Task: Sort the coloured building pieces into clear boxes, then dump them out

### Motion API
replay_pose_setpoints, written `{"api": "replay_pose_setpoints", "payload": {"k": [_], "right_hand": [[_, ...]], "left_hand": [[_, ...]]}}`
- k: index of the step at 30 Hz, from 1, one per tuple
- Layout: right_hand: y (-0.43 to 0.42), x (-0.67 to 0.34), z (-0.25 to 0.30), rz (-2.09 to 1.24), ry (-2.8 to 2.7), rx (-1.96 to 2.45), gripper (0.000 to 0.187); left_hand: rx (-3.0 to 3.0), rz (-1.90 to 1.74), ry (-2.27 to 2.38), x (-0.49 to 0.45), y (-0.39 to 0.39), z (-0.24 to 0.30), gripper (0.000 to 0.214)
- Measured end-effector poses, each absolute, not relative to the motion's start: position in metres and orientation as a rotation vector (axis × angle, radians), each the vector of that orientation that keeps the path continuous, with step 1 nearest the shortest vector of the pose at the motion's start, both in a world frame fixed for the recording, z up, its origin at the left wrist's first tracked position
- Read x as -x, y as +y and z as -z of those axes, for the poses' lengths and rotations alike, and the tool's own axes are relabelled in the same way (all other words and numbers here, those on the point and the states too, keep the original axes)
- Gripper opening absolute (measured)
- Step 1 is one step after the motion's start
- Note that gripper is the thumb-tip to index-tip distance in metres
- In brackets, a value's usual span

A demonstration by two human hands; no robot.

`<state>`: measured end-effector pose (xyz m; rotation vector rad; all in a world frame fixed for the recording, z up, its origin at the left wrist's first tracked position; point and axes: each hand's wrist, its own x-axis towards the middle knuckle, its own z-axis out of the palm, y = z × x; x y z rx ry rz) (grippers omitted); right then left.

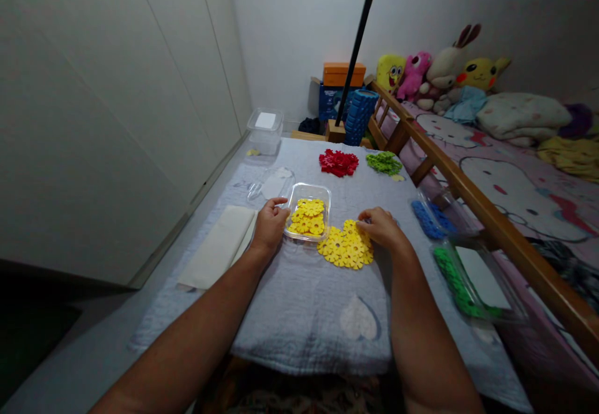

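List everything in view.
Rectangular plastic tub: one, clear, centre
Flower-shaped plastic pieces: many, yellow, in and beside tub
Plastic heaps: two, red and lime, far side
Filled plastic containers: two, clear, right edge
Labelled container: at least one, clear, far left
Folded sheet: one, cream, left
Flat plasticware: count unclear, transparent, beyond sheet
Tablecloth: one, grey, underneath
Plush toys: several, assorted, far right
Rectangular box: one, orange, background
Left hand: one, at tub
Right hand: one, at flowers

Flower pieces (307, 216) in tub (328, 207); loose pile (345, 249) front right of tub; sheet (218, 245) left; two boxes (482, 277) far right
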<state>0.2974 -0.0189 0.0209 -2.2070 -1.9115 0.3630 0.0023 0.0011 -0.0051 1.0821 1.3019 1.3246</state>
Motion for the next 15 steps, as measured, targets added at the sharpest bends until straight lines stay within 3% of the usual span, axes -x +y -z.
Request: {"api": "replay_pose_setpoints", "payload": {"k": [9, 15], "right_hand": [[-0.0220, -0.2941, -0.0258, -0.733, -1.741, 1.975, 0.003], [-0.0201, -0.2921, -0.0302, -0.901, -1.521, 1.683, 0.013]], "left_hand": [[-1.087, -1.313, 1.299, -0.0026, -0.0007, 0.0012, 0.041], [-1.090, -1.309, 1.312, -0.0028, 0.0005, 0.0038, 0.042]]}}
